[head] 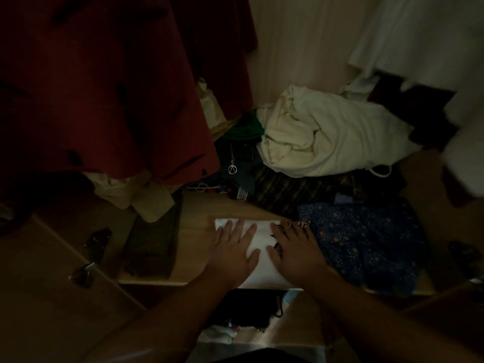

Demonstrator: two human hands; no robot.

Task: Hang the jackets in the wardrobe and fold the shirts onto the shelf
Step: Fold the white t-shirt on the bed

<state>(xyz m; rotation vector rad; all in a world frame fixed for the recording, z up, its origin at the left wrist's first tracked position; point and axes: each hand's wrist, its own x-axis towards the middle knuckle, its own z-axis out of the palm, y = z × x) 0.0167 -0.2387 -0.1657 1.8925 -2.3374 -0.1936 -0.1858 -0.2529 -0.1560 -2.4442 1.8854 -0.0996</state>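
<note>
A folded white shirt [259,244] with a dark print on its right side lies on the wooden wardrobe shelf [193,231]. My left hand [233,252] presses flat on its left half with fingers spread. My right hand [296,252] presses flat on its right half, over the print. A dark red jacket [104,87] hangs at the upper left inside the wardrobe. A white garment [419,35] hangs at the upper right.
A blue patterned garment [366,239] lies folded right of the white shirt. A crumpled cream cloth [327,134] sits at the back over dark clothes. An olive folded item [154,244] lies at the left. Open wardrobe doors with handles [83,273] flank the shelf.
</note>
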